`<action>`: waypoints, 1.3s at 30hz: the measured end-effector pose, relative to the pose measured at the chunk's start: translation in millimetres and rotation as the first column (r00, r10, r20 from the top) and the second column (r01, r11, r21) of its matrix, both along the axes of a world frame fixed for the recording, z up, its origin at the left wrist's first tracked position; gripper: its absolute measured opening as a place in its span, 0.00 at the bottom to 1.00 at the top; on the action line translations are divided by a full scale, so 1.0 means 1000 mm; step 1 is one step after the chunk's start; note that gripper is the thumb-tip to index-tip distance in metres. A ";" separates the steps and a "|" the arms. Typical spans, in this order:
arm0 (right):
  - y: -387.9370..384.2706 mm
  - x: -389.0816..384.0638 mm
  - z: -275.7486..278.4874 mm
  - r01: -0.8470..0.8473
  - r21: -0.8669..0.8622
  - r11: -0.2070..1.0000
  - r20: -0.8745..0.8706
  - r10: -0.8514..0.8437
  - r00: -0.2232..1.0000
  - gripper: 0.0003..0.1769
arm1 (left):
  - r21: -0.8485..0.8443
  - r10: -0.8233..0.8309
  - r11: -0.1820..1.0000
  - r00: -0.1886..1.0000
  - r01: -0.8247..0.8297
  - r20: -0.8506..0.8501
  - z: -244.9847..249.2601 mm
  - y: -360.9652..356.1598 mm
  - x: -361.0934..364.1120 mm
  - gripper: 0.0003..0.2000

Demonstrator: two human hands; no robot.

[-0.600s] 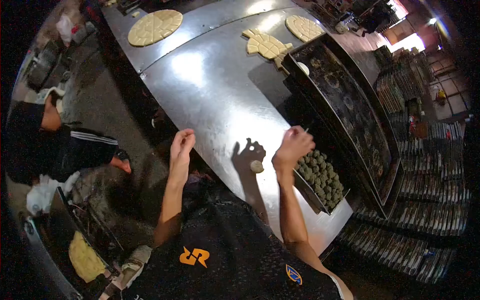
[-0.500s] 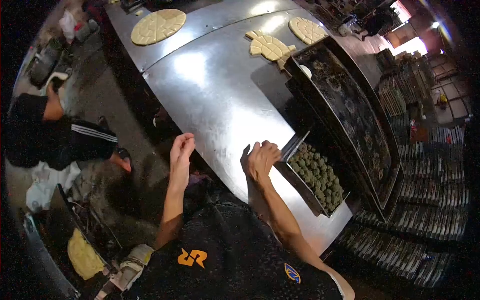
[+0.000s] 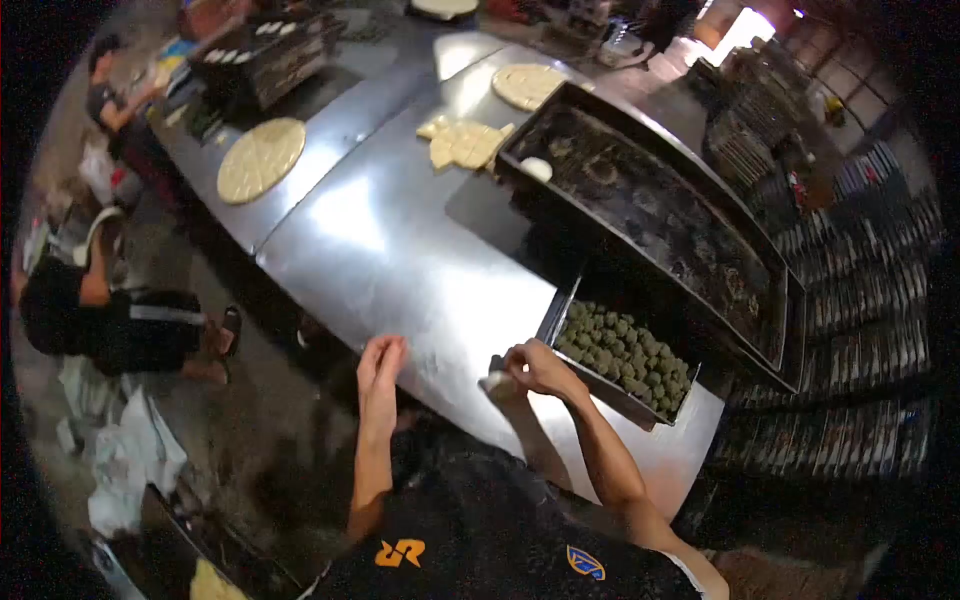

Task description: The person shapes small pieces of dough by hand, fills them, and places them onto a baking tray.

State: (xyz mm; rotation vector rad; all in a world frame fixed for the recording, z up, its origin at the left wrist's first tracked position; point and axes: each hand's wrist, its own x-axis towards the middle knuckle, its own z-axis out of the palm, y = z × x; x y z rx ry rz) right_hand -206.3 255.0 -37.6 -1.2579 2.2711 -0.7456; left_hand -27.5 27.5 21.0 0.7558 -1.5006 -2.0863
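My left hand (image 3: pixel 380 385) is raised by the near edge of the metal table (image 3: pixel 420 260), its fingers closed together; anything inside them is hidden. My right hand (image 3: pixel 545 370) hovers over the table at the left side of a metal box (image 3: pixel 620 393), thumb and fingers in a pinch. What it pinches, if anything, does not show. A small pale piece (image 3: pixel 496 381), blurred, appears just left of its fingertips. Many greenish-brown balls (image 3: pixel 625 355) fill the box.
A long dark tray (image 3: pixel 650 200) stands behind the box, with a white dough ball (image 3: pixel 536 168) at its left end. Scored pale dough rounds (image 3: pixel 262 160) and a partly used one (image 3: pixel 465 144) lie farther back. Stacked trays (image 3: pixel 860 350) stand at right. Other people (image 3: pixel 115 325) are at left.
The view has tilted up, showing more of the far table. My right hand has left the box's corner, and its fingers have drawn into a pinch. A pale piece now shows beside it.
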 end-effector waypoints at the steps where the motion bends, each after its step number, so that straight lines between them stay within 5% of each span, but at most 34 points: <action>1: 0.001 -0.004 0.025 0.002 -0.088 0.996 0.096 0.006 0.995 0.14 | 0.032 0.017 0.999 1.000 -0.017 0.008 0.000 0.001 0.002 0.12; 4: -0.005 -0.010 0.039 0.095 0.046 0.994 0.102 -0.100 0.990 0.17 | 0.112 0.016 0.994 1.000 -0.019 0.024 -0.013 -0.004 0.007 0.10; 6: -0.012 -0.001 0.020 -0.190 0.357 0.915 0.188 0.128 0.974 0.20 | 0.126 0.016 0.992 1.000 -0.016 -0.002 -0.017 -0.005 0.007 0.09; 9: -0.003 0.030 -0.003 -0.227 0.198 0.954 0.319 0.156 0.935 0.22 | 0.131 0.043 0.990 0.999 -0.042 -0.005 -0.008 -0.010 0.005 0.08; 10: -0.006 0.038 -0.005 -0.159 0.328 0.931 0.441 -0.002 0.897 0.25 | 0.118 0.062 0.991 0.998 -0.065 0.026 -0.007 -0.010 0.006 0.08; 15: 0.002 0.092 -0.015 -0.029 0.141 0.990 0.007 0.028 1.000 0.22 | 0.126 0.047 0.991 0.999 -0.050 0.026 -0.023 -0.013 0.010 0.08; 17: 0.002 0.092 -0.019 -0.026 0.056 0.998 0.019 0.025 0.999 0.22 | 0.133 0.042 0.990 0.997 -0.051 0.065 -0.023 -0.012 0.005 0.08; 19: -0.001 0.079 0.005 -0.018 0.016 1.000 0.509 0.007 0.861 0.25 | 0.134 0.027 0.990 0.997 -0.036 0.069 -0.023 -0.013 0.001 0.08; 23: -0.003 -0.010 0.117 0.304 -0.031 0.952 0.198 -0.293 0.936 0.21 | 0.144 0.007 0.989 0.996 -0.019 0.084 -0.021 -0.012 -0.012 0.07; 24: -0.002 -0.035 0.131 0.356 -0.436 0.827 0.062 -0.367 0.928 0.18 | 0.144 0.004 0.989 0.997 -0.015 0.081 -0.022 -0.014 -0.016 0.07; 25: 0.001 -0.069 0.142 0.367 -0.577 0.730 0.021 -0.436 0.900 0.18 | 0.135 -0.021 0.991 0.997 0.010 0.077 -0.024 -0.015 -0.020 0.08; 27: 0.005 -0.117 0.181 0.404 -0.571 0.714 -0.133 -0.567 0.813 0.17 | 0.126 -0.046 0.991 0.996 0.036 0.074 -0.024 -0.018 -0.026 0.08; 30: 0.007 -0.198 0.173 0.528 -0.345 0.776 -0.006 -0.564 0.826 0.20 | 0.088 -0.076 0.994 0.994 0.069 0.077 -0.022 -0.019 -0.036 0.09; 32: 0.005 -0.238 0.148 0.436 -0.042 0.899 -0.120 -0.438 0.891 0.24 | 0.076 -0.103 0.992 0.991 0.097 0.085 -0.025 -0.021 -0.045 0.11; 37: -0.008 -0.262 0.119 0.381 0.001 0.924 -0.068 -0.380 0.922 0.21 | 0.023 -0.121 0.993 0.981 0.119 0.154 -0.030 -0.031 -0.074 0.12; 39: -0.006 -0.255 0.115 0.362 -0.008 0.932 -0.523 -0.312 0.793 0.19 | 0.009 -0.131 0.991 0.977 0.132 0.168 -0.035 -0.038 -0.094 0.13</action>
